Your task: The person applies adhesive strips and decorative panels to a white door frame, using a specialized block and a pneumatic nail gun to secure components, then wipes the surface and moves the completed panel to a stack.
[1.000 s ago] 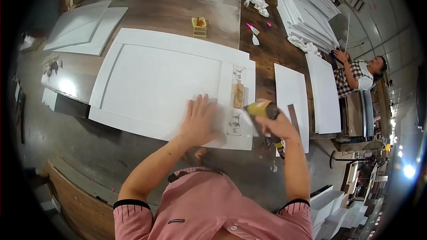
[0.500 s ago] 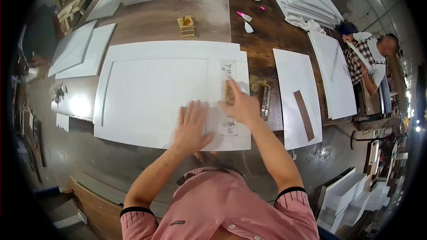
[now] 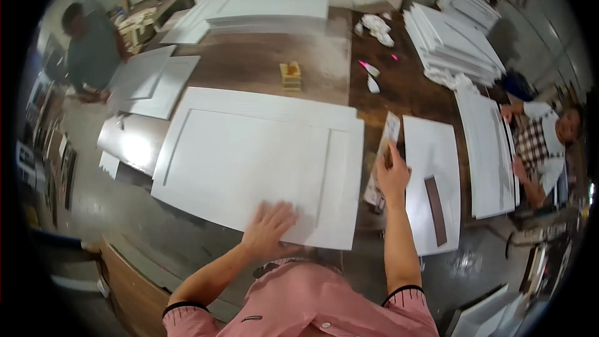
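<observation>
A large white door panel (image 3: pixel 249 162) lies flat on the brown worktable (image 3: pixel 262 65). My left hand (image 3: pixel 268 228) rests flat on the panel's near edge, fingers spread. My right hand (image 3: pixel 392 173) grips a narrow pale template strip (image 3: pixel 388 134), which lies on the table in the gap just right of the big panel. A smaller white panel (image 3: pixel 427 150) lies right of that hand, with a brown strip (image 3: pixel 435 210) on it.
Stacks of white panels (image 3: pixel 452 40) stand at the back right, and more (image 3: pixel 268 6) lie at the back. A small yellow block (image 3: pixel 290 77) sits behind the big panel. One person in a checked shirt (image 3: pixel 538 145) works at the right, another person (image 3: pixel 93 50) at the far left.
My right hand has carried the template strip off the big panel's right side onto the table beside it. The yellow tool it held a second ago is gone from it. My left hand stays put.
</observation>
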A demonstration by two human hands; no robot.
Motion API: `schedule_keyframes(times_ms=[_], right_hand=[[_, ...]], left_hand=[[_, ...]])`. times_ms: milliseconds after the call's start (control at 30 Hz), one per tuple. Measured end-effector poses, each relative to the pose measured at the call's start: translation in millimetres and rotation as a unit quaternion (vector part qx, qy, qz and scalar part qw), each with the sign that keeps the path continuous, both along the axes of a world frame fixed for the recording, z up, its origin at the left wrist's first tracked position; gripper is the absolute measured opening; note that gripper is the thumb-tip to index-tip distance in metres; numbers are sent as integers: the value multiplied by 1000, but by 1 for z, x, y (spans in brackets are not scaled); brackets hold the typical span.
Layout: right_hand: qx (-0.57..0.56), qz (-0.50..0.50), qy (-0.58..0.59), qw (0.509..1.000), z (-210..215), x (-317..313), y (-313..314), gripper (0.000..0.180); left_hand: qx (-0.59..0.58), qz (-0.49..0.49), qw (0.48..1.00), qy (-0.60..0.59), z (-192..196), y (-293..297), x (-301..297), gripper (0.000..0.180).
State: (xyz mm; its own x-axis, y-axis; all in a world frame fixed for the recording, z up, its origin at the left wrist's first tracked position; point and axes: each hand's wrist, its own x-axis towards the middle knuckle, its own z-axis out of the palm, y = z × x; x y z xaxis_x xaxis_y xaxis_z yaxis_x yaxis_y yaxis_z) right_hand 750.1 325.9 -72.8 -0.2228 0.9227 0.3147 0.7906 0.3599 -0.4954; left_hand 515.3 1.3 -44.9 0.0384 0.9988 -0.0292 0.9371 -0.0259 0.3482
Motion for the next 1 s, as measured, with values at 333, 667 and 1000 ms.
schedule_keyframes(times_ms=[333, 667, 1000], right_hand=[[45, 211, -32, 976, -4, 35, -68, 87], [31, 258, 403, 878, 77, -52, -99, 33], [-100, 154, 557, 810, 171, -95, -199, 52]], left_hand=[[204, -48, 967, 146, 53, -59, -58, 58], [582, 382, 688, -206, 165, 32, -124, 79], [188, 433, 216, -855, 37, -6, -77, 61]])
